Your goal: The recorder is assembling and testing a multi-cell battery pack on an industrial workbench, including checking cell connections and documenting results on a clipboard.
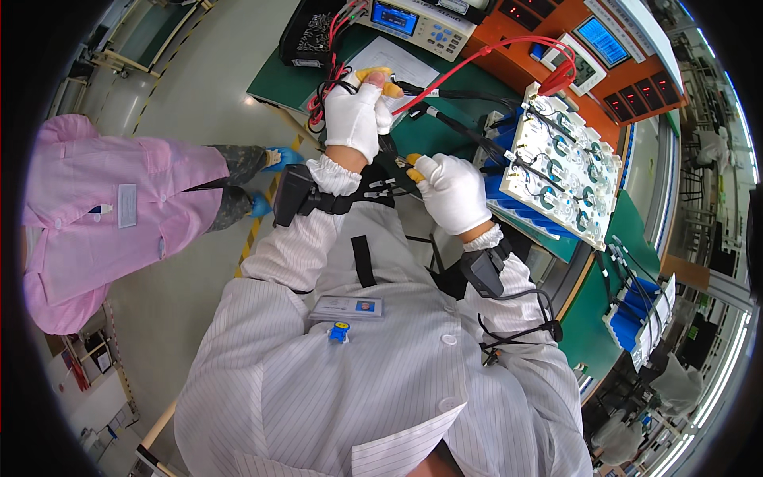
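Observation:
My left hand, in a white glove with yellow fingertip covers, is closed around a black cable near the table's front edge. That cable runs right toward a white panel board with round green-and-white parts and blue blocks beneath. My right hand, gloved the same way, is lower and nearer the board. Its thumb and finger are pinched together beside a small cable end; what lies between them I cannot make out. Dark leads with pale sleeves hang below both hands.
Behind my hands stand a bench meter, a black tray of small metal parts and an orange instrument. A red lead arches over the green table. Another blue-and-white unit is at right. A person in pink stands at left.

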A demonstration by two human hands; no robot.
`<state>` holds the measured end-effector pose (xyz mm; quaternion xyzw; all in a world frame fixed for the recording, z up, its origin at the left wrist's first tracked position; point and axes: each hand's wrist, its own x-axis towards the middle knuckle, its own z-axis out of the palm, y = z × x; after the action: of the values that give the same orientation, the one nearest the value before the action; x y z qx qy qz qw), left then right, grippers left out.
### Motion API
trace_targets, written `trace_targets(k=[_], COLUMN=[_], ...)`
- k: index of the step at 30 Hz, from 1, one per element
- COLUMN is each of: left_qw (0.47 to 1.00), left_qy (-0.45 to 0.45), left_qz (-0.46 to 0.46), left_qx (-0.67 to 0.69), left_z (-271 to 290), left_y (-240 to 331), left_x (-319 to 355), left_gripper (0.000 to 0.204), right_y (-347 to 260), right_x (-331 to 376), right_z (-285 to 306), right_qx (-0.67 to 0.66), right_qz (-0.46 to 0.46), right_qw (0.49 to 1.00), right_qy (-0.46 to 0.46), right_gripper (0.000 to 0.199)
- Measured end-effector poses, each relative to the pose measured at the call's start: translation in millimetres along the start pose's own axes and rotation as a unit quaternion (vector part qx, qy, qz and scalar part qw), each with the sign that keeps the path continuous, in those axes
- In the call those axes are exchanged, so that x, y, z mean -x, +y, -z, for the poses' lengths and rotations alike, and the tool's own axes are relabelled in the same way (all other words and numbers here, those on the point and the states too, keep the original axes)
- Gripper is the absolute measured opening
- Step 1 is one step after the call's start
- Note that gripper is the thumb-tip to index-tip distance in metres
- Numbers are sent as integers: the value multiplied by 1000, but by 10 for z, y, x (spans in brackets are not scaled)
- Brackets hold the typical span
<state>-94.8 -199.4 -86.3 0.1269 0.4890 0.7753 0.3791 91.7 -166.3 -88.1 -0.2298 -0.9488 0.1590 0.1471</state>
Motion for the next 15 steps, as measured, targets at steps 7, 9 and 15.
trace_targets(k=[7, 9, 15], left_qw=[997, 994, 993], left_qy=[15, 17, 33], left_qz=[29, 53, 73], left_qx=[76, 98, 92], left_z=[21, 4, -3], left_y=[-79, -116, -112], left_x=[22, 68, 130], left_gripper=[24, 22, 23], right_y=[0, -6, 5], right_x=[-13, -6, 43], right_z=[-19, -15, -49], right_qx=[17, -12, -33], right_qz=[6, 6, -10], right_qw=[1000, 1000, 999], right_qy=[-14, 8, 23], right_gripper=[19, 16, 17])
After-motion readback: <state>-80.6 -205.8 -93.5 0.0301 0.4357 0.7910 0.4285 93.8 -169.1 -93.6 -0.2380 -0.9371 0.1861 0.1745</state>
